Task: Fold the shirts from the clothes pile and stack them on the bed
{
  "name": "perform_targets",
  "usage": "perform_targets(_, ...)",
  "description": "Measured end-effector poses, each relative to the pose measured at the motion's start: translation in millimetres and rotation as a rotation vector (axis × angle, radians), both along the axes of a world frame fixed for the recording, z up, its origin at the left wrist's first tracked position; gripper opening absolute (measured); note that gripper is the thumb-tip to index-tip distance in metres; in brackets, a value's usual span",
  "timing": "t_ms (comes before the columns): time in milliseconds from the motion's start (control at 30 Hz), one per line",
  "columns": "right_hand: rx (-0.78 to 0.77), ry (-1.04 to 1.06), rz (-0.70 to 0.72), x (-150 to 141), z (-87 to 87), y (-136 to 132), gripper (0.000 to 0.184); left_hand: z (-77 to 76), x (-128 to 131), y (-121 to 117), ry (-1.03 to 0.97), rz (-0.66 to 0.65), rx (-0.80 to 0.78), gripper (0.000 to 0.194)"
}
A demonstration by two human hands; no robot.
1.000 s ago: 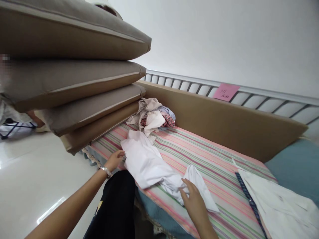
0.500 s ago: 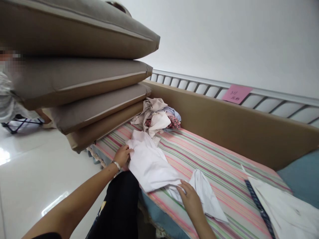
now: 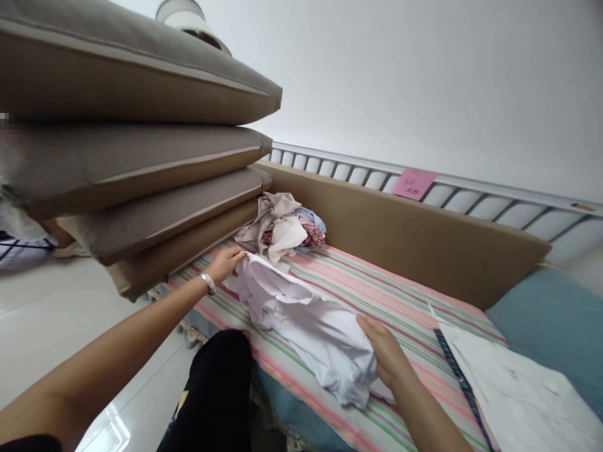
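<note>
A white shirt [image 3: 306,326] hangs stretched between my two hands, its lower part drooping onto the striped sheet [image 3: 377,289]. My left hand [image 3: 225,265], a silver bracelet at its wrist, pinches one upper corner. At the other end my right hand [image 3: 384,348] grips the cloth, its fingertips partly hidden behind the fabric. Beyond my left hand lies a crumpled pile of clothes [image 3: 285,229] in beige, white, blue and red print. To the right rests a flat white garment [image 3: 522,389] with a dark patterned strip along its edge.
Thick grey-brown cushions [image 3: 141,150] are stacked high at the left, overhanging the sheet. A tan backrest [image 3: 377,226] runs along the wall below a slatted rail, where a pink note [image 3: 414,183] sits. Blue fabric [image 3: 556,326] covers the right end. Another person's foot [image 3: 70,249] shows at far left.
Both hands have lifted the white shirt's far edge off the sheet and pulled it taut. My right hand has moved right and slightly up. The view has shifted a little to the right.
</note>
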State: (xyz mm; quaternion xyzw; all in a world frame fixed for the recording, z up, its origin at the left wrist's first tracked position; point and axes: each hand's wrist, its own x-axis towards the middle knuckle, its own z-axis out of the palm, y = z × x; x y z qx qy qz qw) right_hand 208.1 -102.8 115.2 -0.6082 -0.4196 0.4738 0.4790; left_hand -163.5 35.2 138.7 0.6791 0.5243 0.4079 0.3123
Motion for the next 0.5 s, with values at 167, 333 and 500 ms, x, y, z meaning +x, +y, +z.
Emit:
perform_targets(167,-0.245,0.147,0.096,18.6,9.9,-11.7,0.032,14.5,5.7,12.7,0.248,-0.111,-0.220,0.030)
perform_targets(333,-0.250,0.122,0.120,19.8,-10.8,-30.5,0.030,-13.4,11.6,7.4,0.289,-0.241,-0.374,0.025)
perform_targets(500,-0.369,0.054,0.329,16.2,-16.3,-42.8,0.039,-39.8,3.9,0.1,0.298,-0.352,-0.544,0.025)
